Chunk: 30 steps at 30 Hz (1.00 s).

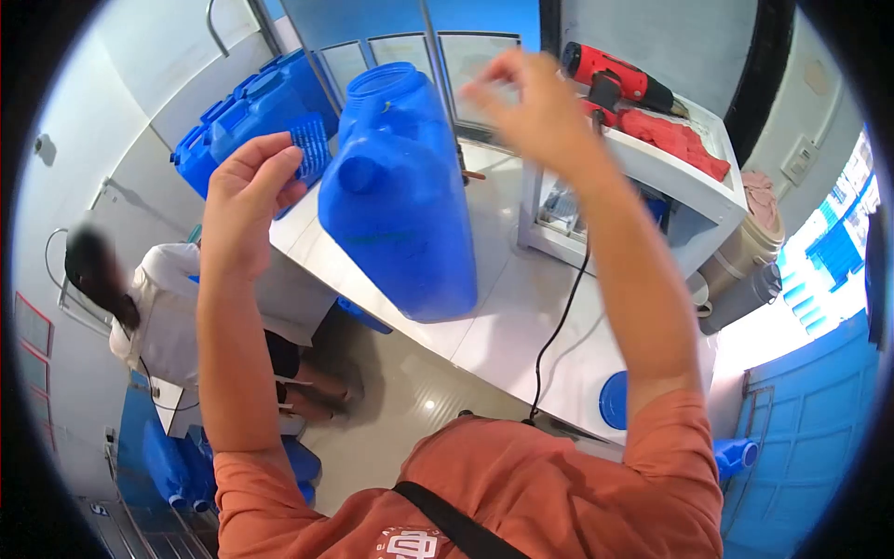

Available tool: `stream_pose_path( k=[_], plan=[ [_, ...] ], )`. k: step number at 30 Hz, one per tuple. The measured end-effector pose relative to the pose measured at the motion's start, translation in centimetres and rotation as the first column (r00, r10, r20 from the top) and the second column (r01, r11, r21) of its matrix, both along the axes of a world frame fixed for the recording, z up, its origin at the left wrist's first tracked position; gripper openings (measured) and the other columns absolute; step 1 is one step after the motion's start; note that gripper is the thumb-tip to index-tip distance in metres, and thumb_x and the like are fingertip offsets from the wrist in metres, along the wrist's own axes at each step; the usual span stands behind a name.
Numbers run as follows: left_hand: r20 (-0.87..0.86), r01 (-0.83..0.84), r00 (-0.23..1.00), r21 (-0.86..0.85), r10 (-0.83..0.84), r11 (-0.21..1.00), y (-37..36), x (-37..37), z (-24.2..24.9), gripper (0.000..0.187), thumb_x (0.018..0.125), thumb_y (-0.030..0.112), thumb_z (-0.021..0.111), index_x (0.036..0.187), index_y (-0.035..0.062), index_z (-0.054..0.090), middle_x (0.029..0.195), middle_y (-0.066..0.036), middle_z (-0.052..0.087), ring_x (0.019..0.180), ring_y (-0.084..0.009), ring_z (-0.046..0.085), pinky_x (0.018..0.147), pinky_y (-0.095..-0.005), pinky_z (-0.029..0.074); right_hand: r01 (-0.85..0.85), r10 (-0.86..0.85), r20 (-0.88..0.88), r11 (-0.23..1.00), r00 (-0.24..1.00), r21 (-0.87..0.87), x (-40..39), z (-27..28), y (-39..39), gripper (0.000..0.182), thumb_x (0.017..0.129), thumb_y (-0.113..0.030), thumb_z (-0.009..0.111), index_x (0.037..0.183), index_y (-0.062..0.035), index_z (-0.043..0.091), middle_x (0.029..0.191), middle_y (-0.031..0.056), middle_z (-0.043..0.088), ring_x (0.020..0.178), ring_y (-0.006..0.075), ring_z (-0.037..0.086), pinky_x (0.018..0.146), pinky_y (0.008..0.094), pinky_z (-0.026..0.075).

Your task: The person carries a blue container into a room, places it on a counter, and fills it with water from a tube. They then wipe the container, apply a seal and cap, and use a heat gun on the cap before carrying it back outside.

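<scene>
My left hand is raised, fingers pinched on a thin translucent blue plastic piece with a pale grid-like pattern. Just right of it, a large blue water jug stands upright on the white table. Its wide round top opening shows no lid, while a blue cap covers the spout on its near side. My right hand is in the air to the right of the jug's top, fingers curled and blurred by motion.
More blue jugs stand behind on the left. A red heat gun and red cloth lie on a white shelf unit. A black cord crosses the table near a blue lid. At left sits another person.
</scene>
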<state>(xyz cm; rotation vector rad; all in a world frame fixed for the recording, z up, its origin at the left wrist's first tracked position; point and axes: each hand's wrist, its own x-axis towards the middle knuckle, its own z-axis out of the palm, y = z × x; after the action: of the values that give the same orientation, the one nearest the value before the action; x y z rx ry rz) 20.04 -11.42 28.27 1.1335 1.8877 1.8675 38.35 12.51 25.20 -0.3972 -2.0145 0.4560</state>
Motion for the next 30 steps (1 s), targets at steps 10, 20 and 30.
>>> stream_pose_path(
  k=[10,20,30],
  plan=[
    [0.02,0.043,0.999,-0.28,-0.039,0.959,-0.8,-4.8,-1.7,0.007,0.089,0.017,0.068,0.093,0.0129,0.063,0.084,0.006,0.061,0.074,-0.0051,0.056,0.072,-0.0232,0.049,0.658,-0.438,0.593,0.722,0.676,-0.216,4.8,-2.3,20.5,0.078,0.083,-0.072,0.052,0.103,0.0011,0.068,0.095,0.0186,0.069,0.089,0.0301,0.067,0.078,0.0389,0.052],
    [0.28,0.24,0.945,-0.241,-0.17,0.94,0.0,-7.8,-3.1,0.011,0.09,0.018,0.069,0.094,0.0153,0.06,0.088,0.005,0.061,0.08,-0.0054,0.057,0.073,-0.0215,0.05,0.405,-0.289,0.29,0.745,0.912,-0.53,6.2,-2.5,18.6,0.055,0.076,-0.054,0.073,0.084,0.0004,0.07,0.087,0.0139,0.067,0.068,0.0195,0.064,0.058,0.033,0.051],
    [0.044,0.115,0.993,-0.288,-0.107,0.951,-0.3,-2.3,-0.4,0.018,0.089,0.019,0.069,0.101,0.0096,0.059,0.089,0.003,0.062,0.076,-0.0066,0.06,0.069,-0.0224,0.052,-0.538,0.205,-0.518,0.54,0.83,-0.648,14.3,0.8,5.3,0.04,0.087,-0.024,0.07,0.115,0.0016,0.056,0.098,0.011,0.066,0.07,0.017,0.065,0.064,0.0305,0.057]
  ],
)
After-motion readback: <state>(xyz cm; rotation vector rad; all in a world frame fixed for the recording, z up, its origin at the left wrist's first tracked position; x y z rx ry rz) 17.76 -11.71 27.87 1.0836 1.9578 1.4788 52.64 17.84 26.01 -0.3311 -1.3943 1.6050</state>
